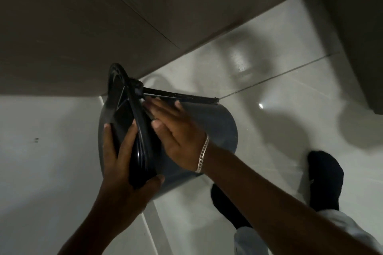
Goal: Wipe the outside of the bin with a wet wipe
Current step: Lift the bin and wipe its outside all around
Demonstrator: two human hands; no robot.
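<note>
A grey round bin (217, 124) is tipped on its side above the floor, its base pointing right. Its black lid (117, 91) hangs open at the left, and a black bar (182, 96) runs along the top side. My left hand (122, 163) grips the black rim ring (141, 151) at the bin's mouth. My right hand (176, 130) lies flat on the bin's outer wall just behind the rim. A pale edge of the wet wipe (142, 101) shows at its fingertips; the rest is hidden under the palm.
The glossy white tiled floor (269, 93) reflects light. Brown cabinet fronts (83, 27) stand behind the bin, and another cabinet (364, 37) is at the right. My feet in black socks (325, 174) stand at the lower right, close to the bin.
</note>
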